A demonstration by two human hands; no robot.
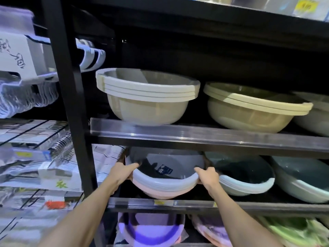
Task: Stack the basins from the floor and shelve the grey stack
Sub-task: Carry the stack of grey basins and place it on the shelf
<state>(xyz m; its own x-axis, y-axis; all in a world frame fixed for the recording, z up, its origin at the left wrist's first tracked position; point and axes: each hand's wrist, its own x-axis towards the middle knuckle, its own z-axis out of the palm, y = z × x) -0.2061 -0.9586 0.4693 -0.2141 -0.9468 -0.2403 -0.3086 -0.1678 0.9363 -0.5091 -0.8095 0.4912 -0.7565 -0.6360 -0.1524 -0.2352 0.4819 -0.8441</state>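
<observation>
Head view looks into a black metal shelving unit in a dim shop aisle, its boards fronted by clear plastic price rails. On the middle shelf (195, 202) sits the grey stack (165, 180) of nested basins, tilted toward the camera, with a pink basin (160, 192) at its bottom and a dark label inside the top one. Both hands hold this stack by the rim: the left hand (122, 172) grips the left side with its thumb hooked over the edge, and the right hand (208, 176) grips the right side the same way, so each grip is closed on the rim. Just beside it on the same shelf lies a stack of pale teal basins (249, 182), and further right another teal basin (302, 182). On the upper shelf (213, 136) stand a beige stack (147, 97) of three and, near it, a cream stack (252, 109), with one more pale basin cut off at the right edge. Below the hands, the lowest shelf holds a purple basin (151, 230), a wrapped pink bundle and something green, all blurred. Left of the black upright post (71, 104) hang white plastic hangers (26, 98) and wire hangers (62, 147) above packaged goods with printed labels.
</observation>
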